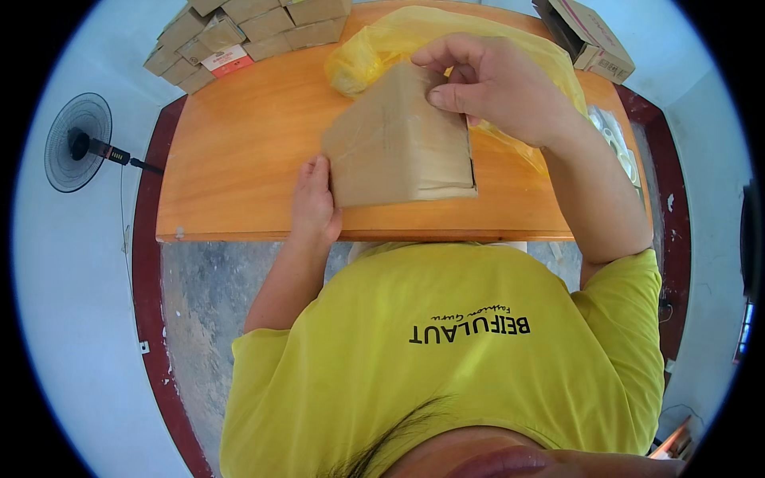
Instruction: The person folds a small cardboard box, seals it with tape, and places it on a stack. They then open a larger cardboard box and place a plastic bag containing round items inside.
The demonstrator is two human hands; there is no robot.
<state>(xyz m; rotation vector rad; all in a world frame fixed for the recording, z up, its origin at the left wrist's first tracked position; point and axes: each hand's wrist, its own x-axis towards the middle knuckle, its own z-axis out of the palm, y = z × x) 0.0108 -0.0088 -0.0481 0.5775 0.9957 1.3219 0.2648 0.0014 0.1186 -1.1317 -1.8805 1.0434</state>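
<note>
A brown cardboard box (382,140) is held up tilted above the near part of the table, with one corner edge towards me. Clear tape shows on its right-hand face, and a dark gap runs along the lower right edge. My left hand (314,197) grips the box at its left side, its fingers partly hidden behind it. At the upper right edge, my right hand (484,86) has its thumb on the taped face and its index finger near the top corner. Behind this hand lies a crumpled yellow plastic bag (526,51).
Stacked cardboard boxes (263,27), one red and white carton (227,60) among them, occupy the wooden table's (239,143) far left. An open carton (591,45) stands far right, above clear-wrapped items (615,140). A black fan (77,143) is beyond the left edge.
</note>
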